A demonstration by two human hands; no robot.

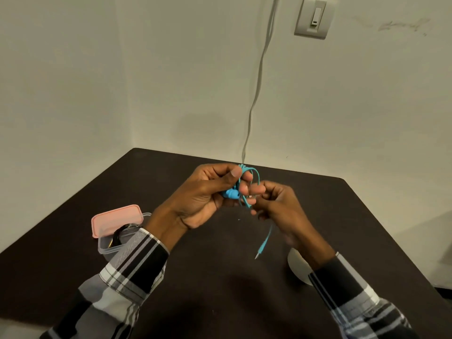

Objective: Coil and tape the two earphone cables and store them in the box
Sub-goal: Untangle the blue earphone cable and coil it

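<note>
Blue cable [247,189] sits mid-frame, looped on left hand [208,192], thumb pressing the loops. Right hand [276,204], just right of it, pinches the strand. Loose tail hangs down-right, plug [259,252] below the right hand, so right winds it. Box [115,243] lower left, lid [117,219] ajar. No legible writing.

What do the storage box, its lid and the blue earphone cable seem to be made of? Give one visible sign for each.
Storage box: likely clear plastic, since the contents show through its glossy wall.
Lid: opaque pink plastic by its look, with a moulded raised rim and soft sheen.
Blue earphone cable: probably rubbery plastic sheathing, as it bends in loose loops; its plug tip looks metallic.
</note>
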